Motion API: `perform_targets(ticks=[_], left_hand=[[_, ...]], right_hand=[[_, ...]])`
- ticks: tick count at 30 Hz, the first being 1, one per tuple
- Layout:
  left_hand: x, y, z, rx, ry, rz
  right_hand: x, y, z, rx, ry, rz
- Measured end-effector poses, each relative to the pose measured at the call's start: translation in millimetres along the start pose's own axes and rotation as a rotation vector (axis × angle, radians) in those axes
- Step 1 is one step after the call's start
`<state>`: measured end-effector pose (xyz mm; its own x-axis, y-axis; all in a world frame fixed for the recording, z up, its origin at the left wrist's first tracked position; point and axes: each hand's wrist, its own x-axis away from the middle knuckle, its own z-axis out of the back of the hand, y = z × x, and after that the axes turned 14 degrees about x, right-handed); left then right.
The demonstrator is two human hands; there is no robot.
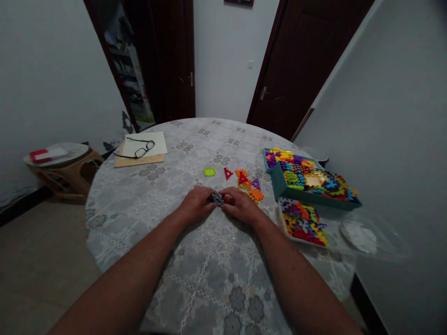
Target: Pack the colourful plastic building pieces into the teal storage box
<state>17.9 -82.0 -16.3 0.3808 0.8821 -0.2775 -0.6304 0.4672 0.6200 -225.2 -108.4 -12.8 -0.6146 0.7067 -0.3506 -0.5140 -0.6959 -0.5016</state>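
Note:
My left hand (198,204) and my right hand (240,204) meet near the middle of the table, both with fingers closed on a small grey toothed building piece (218,199). Something orange shows by my right fingertips, partly hidden. Beyond the hands lie a lime green rectangular piece (209,172) and a red triangular piece (228,173). Just past my right hand is a loose group of pieces: a purple triangle (256,184), an orange one (256,194) and several others overlapping.
At the right stand a teal box (282,186) of colourful pieces, a second teal tray (268,160) behind it, and a clear plastic tub (284,223). A transparent lid (387,237) lies beside them. Glasses (140,152) rest on papers (159,142) at the far left of the patterned tablecloth (195,270).

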Motion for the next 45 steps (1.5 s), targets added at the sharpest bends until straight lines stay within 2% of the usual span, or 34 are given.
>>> perform_targets(ticks=[9,14,23,33,37,45], left_hand=[[3,3,-0.3,0.029,-0.023,0.022],[4,14,1.0,0.155,-0.027,0.100],[3,22,5.5,0.271,-0.013,0.165],[2,16,11.7,0.469,0.080,0.236],[1,9,12.6,0.588,0.149,0.271],[-4,2,11.4,0.769,0.203,0.366]], right_hand=[[-1,1,-7,0.052,0.054,-0.002],[-2,6,-14,0.041,0.116,-0.138],[-2,-2,-9,0.004,0.083,-0.336],[-7,6,-18,-0.069,0.250,-0.426],[-7,4,-19,-0.080,0.224,-0.414],[-6,-3,-20,-0.159,0.223,-0.320]])
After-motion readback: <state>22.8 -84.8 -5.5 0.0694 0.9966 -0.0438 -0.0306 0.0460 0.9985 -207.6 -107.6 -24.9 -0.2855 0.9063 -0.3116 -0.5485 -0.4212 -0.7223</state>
